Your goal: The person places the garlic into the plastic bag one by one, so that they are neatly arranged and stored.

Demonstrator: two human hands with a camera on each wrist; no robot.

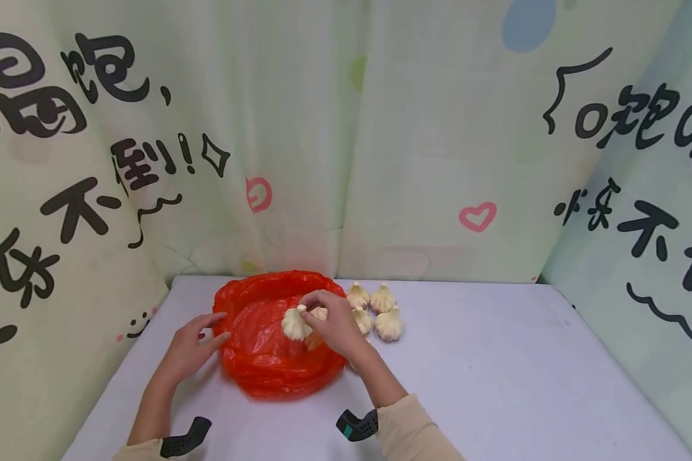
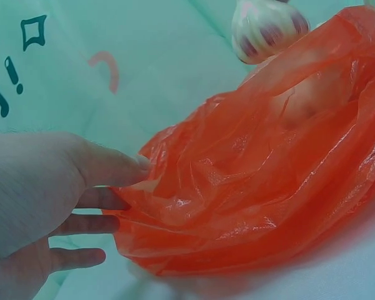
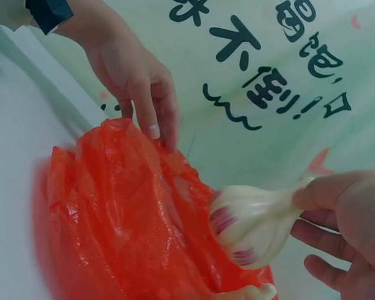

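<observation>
A red plastic bag [image 1: 277, 384] stands on the table with its mouth spread wide. My left hand [image 1: 186, 349] pinches the bag's left rim, thumb on one side and fingers on the other. Over the opening, my right hand [image 1: 339, 325] holds a garlic bulb [image 1: 295, 324] by its stem between thumb and fingers. The bulb is pale with purple streaks, clearest in the right wrist view [image 3: 253, 222]. Inside the bag, another garlic bulb [image 1: 314, 339] shows partly beneath the right hand. In the left wrist view, a rounded shape shows through the red film.
Several more garlic bulbs [image 1: 389, 324] lie grouped just right of the bag, some partly hidden by the right hand and forearm. The white table [image 1: 496, 371] extends to the right. Printed curtains [image 1: 415, 160] hang behind and at both sides.
</observation>
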